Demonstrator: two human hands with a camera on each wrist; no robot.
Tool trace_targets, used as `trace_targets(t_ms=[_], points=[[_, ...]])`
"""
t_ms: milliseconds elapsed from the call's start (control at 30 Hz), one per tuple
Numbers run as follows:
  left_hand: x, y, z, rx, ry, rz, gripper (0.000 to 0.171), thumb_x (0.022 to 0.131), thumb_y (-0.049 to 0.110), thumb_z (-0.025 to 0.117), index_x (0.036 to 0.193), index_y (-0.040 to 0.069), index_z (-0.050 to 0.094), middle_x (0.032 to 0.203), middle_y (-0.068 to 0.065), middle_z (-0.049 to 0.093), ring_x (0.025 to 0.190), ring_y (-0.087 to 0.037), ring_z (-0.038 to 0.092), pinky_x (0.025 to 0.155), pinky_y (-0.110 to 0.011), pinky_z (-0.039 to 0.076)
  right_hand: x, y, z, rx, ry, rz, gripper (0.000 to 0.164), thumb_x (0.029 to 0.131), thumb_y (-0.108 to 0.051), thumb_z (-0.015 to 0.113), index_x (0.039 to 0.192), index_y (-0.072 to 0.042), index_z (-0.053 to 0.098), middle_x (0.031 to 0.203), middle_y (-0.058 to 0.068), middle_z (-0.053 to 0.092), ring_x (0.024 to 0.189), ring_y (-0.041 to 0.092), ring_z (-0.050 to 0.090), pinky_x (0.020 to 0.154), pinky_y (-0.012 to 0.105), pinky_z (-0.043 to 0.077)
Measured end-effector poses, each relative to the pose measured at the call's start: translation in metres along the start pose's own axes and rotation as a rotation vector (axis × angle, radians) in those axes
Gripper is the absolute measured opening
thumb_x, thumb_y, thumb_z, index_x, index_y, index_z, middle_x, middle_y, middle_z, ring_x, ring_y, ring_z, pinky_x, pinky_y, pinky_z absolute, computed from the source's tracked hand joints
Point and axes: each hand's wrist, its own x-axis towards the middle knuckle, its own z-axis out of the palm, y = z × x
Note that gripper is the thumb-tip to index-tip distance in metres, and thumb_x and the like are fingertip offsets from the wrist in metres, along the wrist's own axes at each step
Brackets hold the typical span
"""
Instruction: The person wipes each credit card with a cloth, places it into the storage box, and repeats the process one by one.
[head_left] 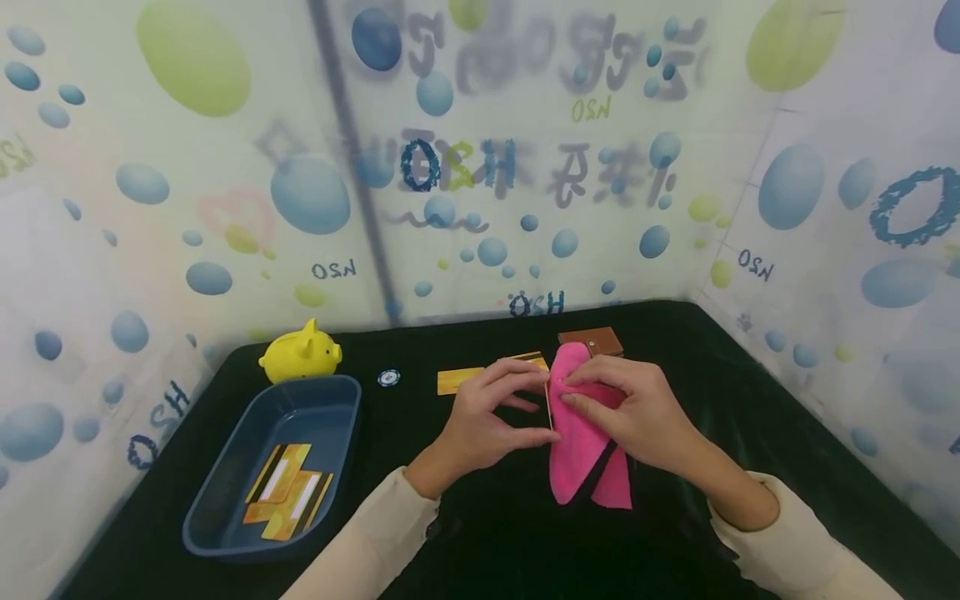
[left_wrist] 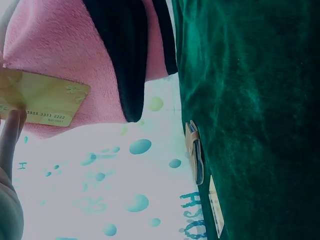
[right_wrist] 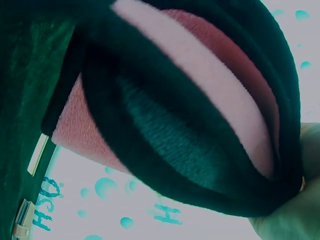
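Over the middle of the table, my left hand (head_left: 487, 417) pinches a gold bank card (left_wrist: 55, 107) by its edges, thumb below and fingers above. In the head view the card stands nearly edge-on; its embossed number side shows in the left wrist view. Directly behind the card is a pink cloth (head_left: 573, 467) with dark edging, held up and folded over. My right hand (head_left: 645, 408) pinches the cloth near its upper part with thumb and fingertips. From the right wrist view, loose folds with a dark teal face (right_wrist: 165, 130) hang below that hand.
A brown wallet (head_left: 606, 340) lies behind the cloth. Gold cards (head_left: 457, 382) lie on the dark green tablecloth beyond my left hand. Further left are a poker chip (head_left: 388, 377), a yellow piggy bank (head_left: 296, 357) and a blue tub (head_left: 197, 533) with gold cards (head_left: 281, 487) inside.
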Motion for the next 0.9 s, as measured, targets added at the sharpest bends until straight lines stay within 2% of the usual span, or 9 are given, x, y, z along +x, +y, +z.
trace_targets(t_ms=[133,333,467,900], points=[[0.002,0.003,0.0,0.022,-0.006,0.023,0.062,0.061,0.0,0.092,0.117,-0.003,0.065,0.116,-0.016,0.061,0.101,-0.023,0.067,0.077,-0.024,0.059,0.0,0.0,-0.001,-0.014,0.003,0.001,0.035,0.074,0.005,0.083,0.105,-0.009,0.074,0.096,0.003,0.074,0.082,0.012,0.068,0.069,0.018,0.057],[0.004,0.006,-0.003,0.095,0.002,0.12,0.059,0.064,0.011,0.094,0.114,-0.003,0.066,0.112,-0.016,0.062,0.097,-0.023,0.068,0.078,-0.023,0.058,0.0,0.0,-0.001,-0.011,-0.005,0.013,0.034,0.075,0.005,0.082,0.105,-0.009,0.074,0.096,0.003,0.074,0.081,0.012,0.068,0.067,0.019,0.057],[0.005,0.008,-0.004,0.115,0.004,0.156,0.056,0.068,0.017,0.093,0.112,-0.003,0.066,0.112,-0.016,0.062,0.099,-0.023,0.068,0.079,-0.022,0.058,0.0,0.001,-0.001,-0.019,0.003,0.014,0.034,0.074,0.005,0.083,0.103,-0.009,0.074,0.095,0.002,0.073,0.081,0.012,0.067,0.067,0.018,0.057],[0.003,0.018,-0.011,0.104,0.034,0.154,0.053,0.073,0.025,0.09,0.112,-0.002,0.065,0.111,-0.016,0.063,0.1,-0.025,0.067,0.076,-0.024,0.059,-0.001,0.004,-0.001,-0.016,-0.002,0.028,0.032,0.076,0.004,0.082,0.103,-0.01,0.074,0.094,0.001,0.073,0.079,0.01,0.065,0.068,0.019,0.057]])
